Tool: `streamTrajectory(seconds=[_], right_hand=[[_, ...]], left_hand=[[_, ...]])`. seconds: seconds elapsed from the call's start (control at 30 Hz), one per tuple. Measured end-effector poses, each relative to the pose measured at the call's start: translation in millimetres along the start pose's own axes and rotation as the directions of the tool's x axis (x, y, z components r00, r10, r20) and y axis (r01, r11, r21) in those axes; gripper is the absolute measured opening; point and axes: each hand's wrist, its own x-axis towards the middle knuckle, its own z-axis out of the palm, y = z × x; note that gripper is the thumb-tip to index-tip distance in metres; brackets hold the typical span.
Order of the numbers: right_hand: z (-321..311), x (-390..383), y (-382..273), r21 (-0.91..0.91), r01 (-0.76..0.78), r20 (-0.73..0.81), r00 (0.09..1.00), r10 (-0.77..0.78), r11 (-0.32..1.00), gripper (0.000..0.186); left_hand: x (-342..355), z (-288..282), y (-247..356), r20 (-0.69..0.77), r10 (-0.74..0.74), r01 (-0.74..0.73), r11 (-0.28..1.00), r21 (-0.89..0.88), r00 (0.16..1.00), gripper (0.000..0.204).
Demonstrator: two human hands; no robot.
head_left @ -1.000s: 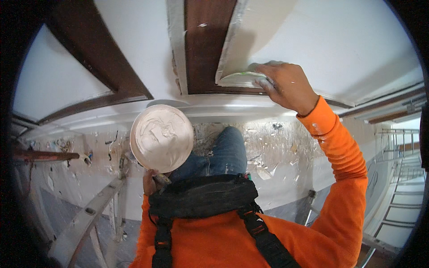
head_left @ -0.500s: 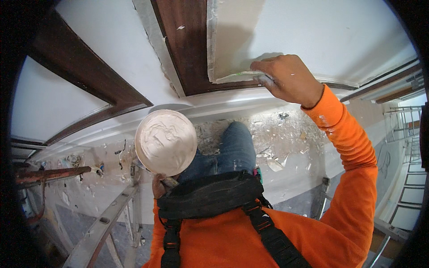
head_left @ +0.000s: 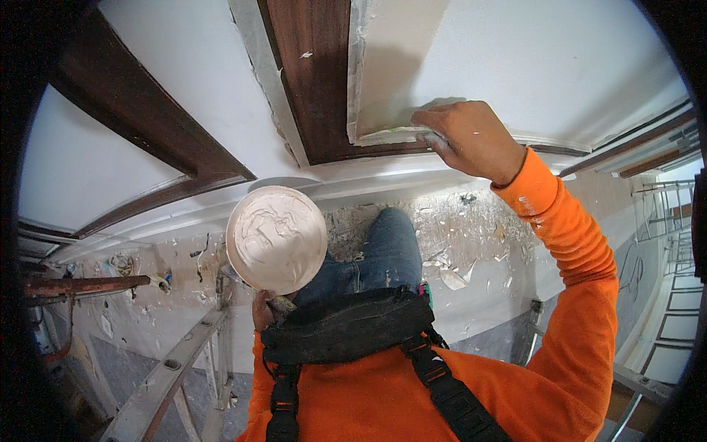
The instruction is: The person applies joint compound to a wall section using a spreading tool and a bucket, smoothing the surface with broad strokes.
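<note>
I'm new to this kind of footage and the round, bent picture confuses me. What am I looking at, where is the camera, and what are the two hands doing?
There is no machine here: a person in an orange top works with bare hands. The one picture comes from a fisheye camera worn on the person's head and looking down, which is why straight edges bend. The right hand is raised and presses a flat tool, mostly hidden under it, against a white panel beside dark wooden trim. The left hand, low near the chest, holds up a round board covered with pale paste. Below are the person's jeans-clad leg, a paint-spattered floor and part of a metal ladder.
</note>
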Motion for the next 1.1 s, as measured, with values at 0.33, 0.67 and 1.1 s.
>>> streamTrajectory(seconds=[0.33, 0.67, 1.1], right_hand=[[1.1, -1.9, -11.6, -0.017, -0.059, -0.001, 0.998, 0.059, 0.998, 0.031], [-39.2, -15.9, -9.2, 0.049, -0.058, -0.036, 0.998, 0.060, 0.997, 0.033], [-1.1, -3.8, -5.2, 0.048, -0.039, 0.019, 0.999, 0.038, 0.998, 0.035]], left_hand=[[15.5, -12.3, 4.8, -0.112, -0.147, 0.137, 0.986, -0.091, 0.983, 0.059], [-5.6, 27.5, 14.8, 0.008, -0.017, 0.019, 0.989, -0.149, 1.000, 0.057], [-7.8, 37.6, 26.7, -0.134, -0.169, 0.162, 0.985, -0.061, 0.977, 0.060]])
